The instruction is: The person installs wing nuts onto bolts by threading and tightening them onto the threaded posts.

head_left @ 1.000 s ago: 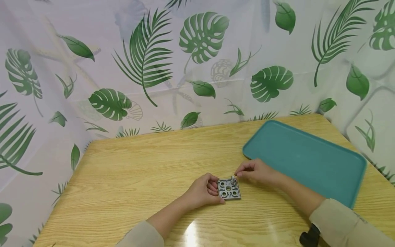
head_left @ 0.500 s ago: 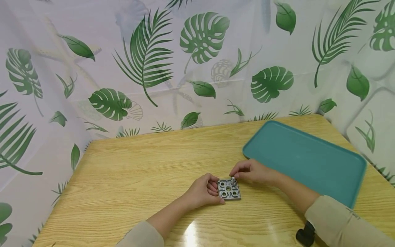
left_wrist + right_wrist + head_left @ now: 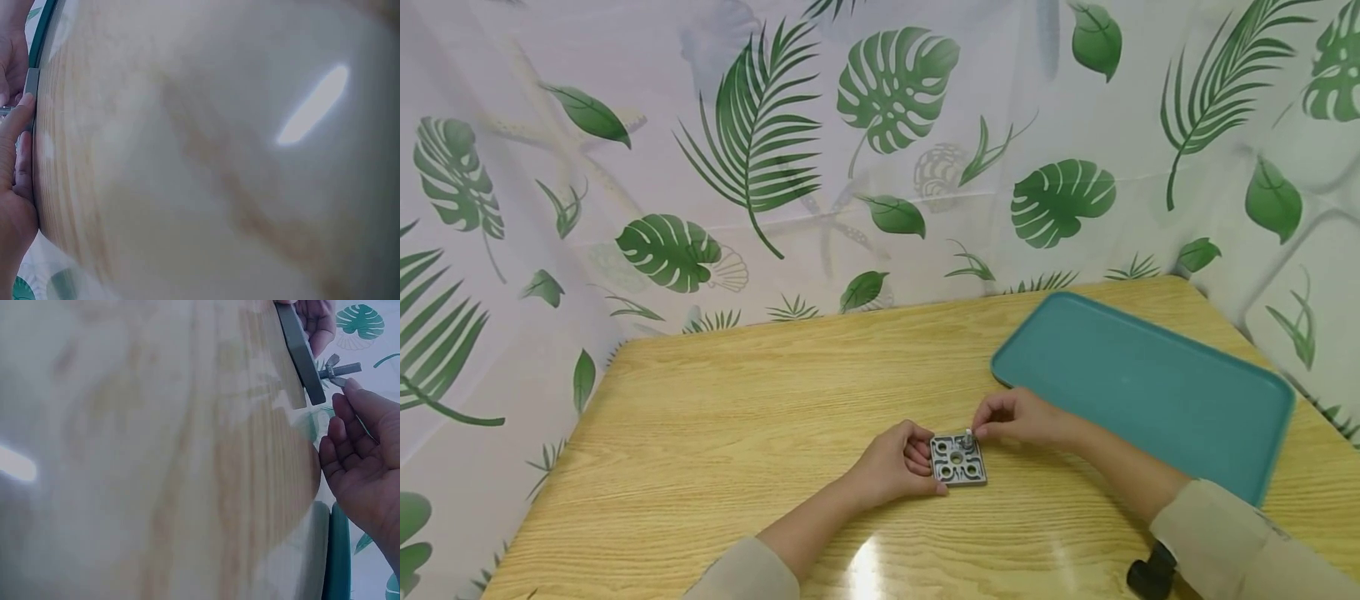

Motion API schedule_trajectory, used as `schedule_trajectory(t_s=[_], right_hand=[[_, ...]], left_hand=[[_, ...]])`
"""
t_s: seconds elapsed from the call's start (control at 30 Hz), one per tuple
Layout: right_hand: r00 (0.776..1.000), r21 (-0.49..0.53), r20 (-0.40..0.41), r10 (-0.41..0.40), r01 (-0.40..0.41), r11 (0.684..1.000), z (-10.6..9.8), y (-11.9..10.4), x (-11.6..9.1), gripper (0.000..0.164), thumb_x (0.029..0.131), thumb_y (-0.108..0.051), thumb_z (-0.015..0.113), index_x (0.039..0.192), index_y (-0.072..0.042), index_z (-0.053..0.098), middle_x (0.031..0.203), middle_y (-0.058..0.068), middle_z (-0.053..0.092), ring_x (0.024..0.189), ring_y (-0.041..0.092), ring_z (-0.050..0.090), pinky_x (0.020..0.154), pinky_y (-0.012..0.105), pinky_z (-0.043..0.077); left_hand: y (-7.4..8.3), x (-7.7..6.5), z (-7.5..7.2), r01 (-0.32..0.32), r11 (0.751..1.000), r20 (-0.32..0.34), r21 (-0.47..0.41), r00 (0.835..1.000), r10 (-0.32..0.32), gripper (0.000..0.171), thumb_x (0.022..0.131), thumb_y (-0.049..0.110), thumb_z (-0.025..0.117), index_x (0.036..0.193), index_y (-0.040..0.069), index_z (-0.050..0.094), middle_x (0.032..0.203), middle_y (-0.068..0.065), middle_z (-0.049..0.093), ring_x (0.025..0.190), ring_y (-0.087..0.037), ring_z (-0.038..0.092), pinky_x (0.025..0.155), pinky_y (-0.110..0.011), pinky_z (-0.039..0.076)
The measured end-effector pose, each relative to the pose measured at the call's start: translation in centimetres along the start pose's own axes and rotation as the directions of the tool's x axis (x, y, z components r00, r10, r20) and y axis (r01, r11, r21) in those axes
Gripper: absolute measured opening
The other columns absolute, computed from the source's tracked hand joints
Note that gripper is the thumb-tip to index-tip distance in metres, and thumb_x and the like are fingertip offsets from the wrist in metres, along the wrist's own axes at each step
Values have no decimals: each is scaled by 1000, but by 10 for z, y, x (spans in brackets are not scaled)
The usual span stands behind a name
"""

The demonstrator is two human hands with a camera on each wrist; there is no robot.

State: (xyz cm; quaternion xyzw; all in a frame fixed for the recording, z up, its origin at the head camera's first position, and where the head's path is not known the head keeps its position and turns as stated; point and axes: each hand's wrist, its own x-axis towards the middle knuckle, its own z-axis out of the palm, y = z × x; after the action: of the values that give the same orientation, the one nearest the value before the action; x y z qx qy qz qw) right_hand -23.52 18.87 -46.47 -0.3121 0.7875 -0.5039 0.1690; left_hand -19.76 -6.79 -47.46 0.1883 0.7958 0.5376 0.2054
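Note:
A square grey metal plate (image 3: 958,472) with round holes lies low over the table, and my left hand (image 3: 889,465) grips its left side, thumb along the near edge. From the plate's far right corner a threaded bolt (image 3: 350,369) stands up. A wing nut (image 3: 332,372) sits on that bolt, close to the plate, as the right wrist view shows. My right hand (image 3: 1021,417) pinches one wing between thumb and index fingertip, its other fingers loosely curled. In the left wrist view only the plate's edge (image 3: 31,81) shows beside the left thumb.
A teal tray (image 3: 1138,367) lies on the wooden table (image 3: 737,417) at the right, just behind my right forearm. Leaf-printed cloth (image 3: 820,167) hangs behind and beside the table. A black strapped device (image 3: 1152,573) hangs under the right sleeve.
My right fingertips moved left over the bolt half a second ago and are back at its right side now. My left hand and the plate stay nearly still.

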Motion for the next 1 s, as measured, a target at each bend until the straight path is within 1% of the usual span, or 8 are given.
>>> schedule_trajectory(t_s=[0.13, 0.23, 0.47, 0.63, 0.73, 0.8, 0.87, 1.0], right_hand=[[1000, 8, 15, 13, -13, 1000, 1, -4, -4, 12, 90, -10, 65, 89, 2, 66, 88, 6, 68, 80, 4, 58, 71, 19, 50], [1000, 23, 6, 22, -22, 999, 5, -7, -5, 12, 89, -11, 66, 87, 1, 67, 87, 7, 68, 77, 4, 57, 68, 19, 49], [1000, 8, -2, 21, -21, 1000, 10, -7, -5, 16, 88, -12, 67, 88, 3, 67, 85, -3, 67, 75, 3, 56, 66, 18, 49], [997, 4, -28, 69, -69, 998, 4, -7, -5, 15, 89, -12, 65, 89, 2, 69, 86, 6, 69, 74, 3, 55, 64, 18, 47], [995, -29, -67, 77, -79, 996, 2, -7, -4, 15, 89, -12, 65, 94, 2, 68, 90, 10, 69, 78, 3, 57, 68, 19, 49], [994, -51, -84, 66, -70, 996, 1, -8, -2, 17, 89, -13, 66, 98, 2, 67, 93, 11, 68, 81, 4, 59, 71, 21, 51], [997, -82, -77, 32, -38, 996, 1, -8, 0, 20, 89, -13, 66, 103, 2, 65, 99, 13, 67, 86, 6, 60, 75, 23, 53], [999, -90, 0, -45, 45, 995, 2, -5, 4, 21, 90, -10, 63, 108, 0, 65, 106, 16, 64, 94, 13, 60, 79, 23, 53]], left_hand=[[1, 0, 0, -2, 1000, 7, 0, 1000, 2, 61, 68, 5, 84, 119, 0, 52, 95, -4, 55, 80, -9, 60, 73, -17, 55], [2, 0, 0, 0, 1000, 7, 2, 1000, 0, 61, 68, 6, 84, 119, 0, 53, 95, -4, 55, 80, -10, 60, 73, -17, 55], [1, -1, -1, -2, 1000, 8, 17, 1000, 2, 60, 68, 7, 84, 119, 0, 52, 96, -4, 55, 81, -10, 60, 73, -17, 55], [-1, 1, -1, -12, 1000, 15, 12, 1000, 12, 60, 69, 8, 84, 120, 1, 52, 96, -3, 55, 80, -8, 60, 73, -17, 55], [-1, 1, -1, -9, 1000, 13, 16, 1000, 9, 60, 69, 7, 84, 119, 0, 52, 95, -4, 55, 80, -9, 60, 73, -17, 55], [-1, 1, -1, -7, 1000, 12, 22, 1000, 6, 60, 69, 8, 84, 119, 0, 53, 95, -4, 55, 80, -9, 60, 73, -17, 55], [-2, 1, -1, -8, 1000, 13, 28, 1000, 8, 60, 69, 9, 84, 120, 0, 52, 95, -4, 55, 80, -9, 60, 73, -17, 55], [-2, 0, -2, -11, 999, 18, 31, 1000, 11, 60, 69, 9, 84, 120, 1, 52, 95, -2, 55, 80, -7, 60, 73, -17, 55]])
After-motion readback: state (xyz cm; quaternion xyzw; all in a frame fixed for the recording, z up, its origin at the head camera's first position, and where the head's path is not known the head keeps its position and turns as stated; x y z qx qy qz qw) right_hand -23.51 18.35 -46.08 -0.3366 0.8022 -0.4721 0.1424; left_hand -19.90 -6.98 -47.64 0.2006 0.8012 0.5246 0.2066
